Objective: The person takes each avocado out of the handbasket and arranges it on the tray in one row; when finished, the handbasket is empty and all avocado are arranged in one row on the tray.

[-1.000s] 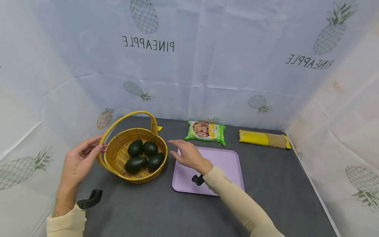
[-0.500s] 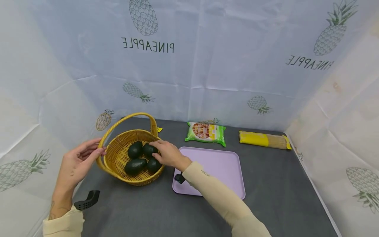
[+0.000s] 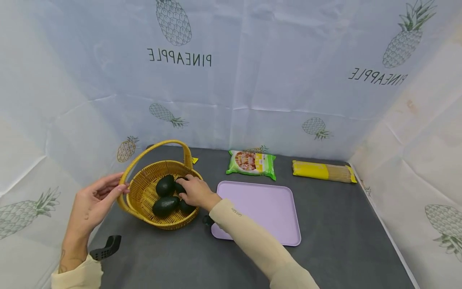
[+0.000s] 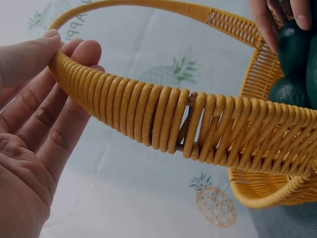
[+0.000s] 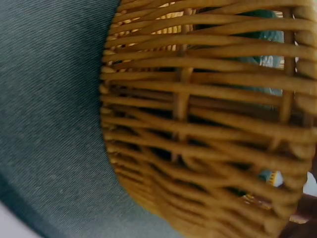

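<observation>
A yellow woven basket [image 3: 144,194] stands on the dark table at the left, holding several dark green avocados. My left hand [image 3: 90,206] pinches its tall handle [image 4: 129,106] between thumb and fingers, on the left side. My right hand [image 3: 196,192] reaches over the right rim, its fingers and thumb around the back right avocado [image 3: 179,187], which it partly covers. Beside that one lie a back left avocado [image 3: 165,185], a front left avocado [image 3: 165,206] and a front right avocado [image 3: 186,206]. The basket's woven wall [image 5: 198,119] fills most of the right wrist view.
A lilac tray [image 3: 263,212] lies right of the basket, under the right forearm. Behind it rests a green food packet [image 3: 251,163], with a yellow packet of noodles [image 3: 323,171] farther right. Pineapple-print cloth [image 3: 274,80] walls in the table.
My right hand has moved left from above the tray into the basket and closed around the back right avocado. My left hand has kept hold of the handle.
</observation>
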Demonstrator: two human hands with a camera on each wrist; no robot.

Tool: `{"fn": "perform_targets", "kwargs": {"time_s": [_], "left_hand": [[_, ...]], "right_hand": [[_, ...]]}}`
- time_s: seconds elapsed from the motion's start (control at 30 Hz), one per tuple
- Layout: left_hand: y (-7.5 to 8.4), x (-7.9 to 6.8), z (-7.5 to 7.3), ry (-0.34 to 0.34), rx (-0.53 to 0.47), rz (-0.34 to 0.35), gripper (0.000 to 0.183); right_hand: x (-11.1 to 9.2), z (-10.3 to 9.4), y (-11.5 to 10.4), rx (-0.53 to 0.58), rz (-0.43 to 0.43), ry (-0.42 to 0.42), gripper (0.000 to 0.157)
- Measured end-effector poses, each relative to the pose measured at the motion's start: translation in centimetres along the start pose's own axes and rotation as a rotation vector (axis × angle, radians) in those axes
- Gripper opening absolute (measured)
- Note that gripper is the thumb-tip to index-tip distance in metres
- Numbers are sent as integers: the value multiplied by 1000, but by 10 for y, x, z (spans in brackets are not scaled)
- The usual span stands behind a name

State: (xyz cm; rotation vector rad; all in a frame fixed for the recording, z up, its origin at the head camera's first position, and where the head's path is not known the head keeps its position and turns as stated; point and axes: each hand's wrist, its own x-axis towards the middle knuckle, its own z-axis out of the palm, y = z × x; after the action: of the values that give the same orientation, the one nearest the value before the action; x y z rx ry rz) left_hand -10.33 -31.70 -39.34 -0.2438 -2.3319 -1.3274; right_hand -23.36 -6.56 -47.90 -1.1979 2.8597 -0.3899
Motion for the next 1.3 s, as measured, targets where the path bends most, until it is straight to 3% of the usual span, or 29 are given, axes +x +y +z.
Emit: {"fn": "perform_targets", "kwargs": {"time_s": [0.33, 0.77, 1.3], "left_hand": [[0, -1, 0, -3, 1, 12, 37], [1, -2, 1, 3, 18, 30, 36], [0, -3, 0, 8, 54, 10, 38]], "right_hand": [[15, 5, -11, -28, 127, -41, 53], [25, 8, -14, 27, 205, -116, 60], [26, 0, -7, 103, 144, -51, 55]]}}
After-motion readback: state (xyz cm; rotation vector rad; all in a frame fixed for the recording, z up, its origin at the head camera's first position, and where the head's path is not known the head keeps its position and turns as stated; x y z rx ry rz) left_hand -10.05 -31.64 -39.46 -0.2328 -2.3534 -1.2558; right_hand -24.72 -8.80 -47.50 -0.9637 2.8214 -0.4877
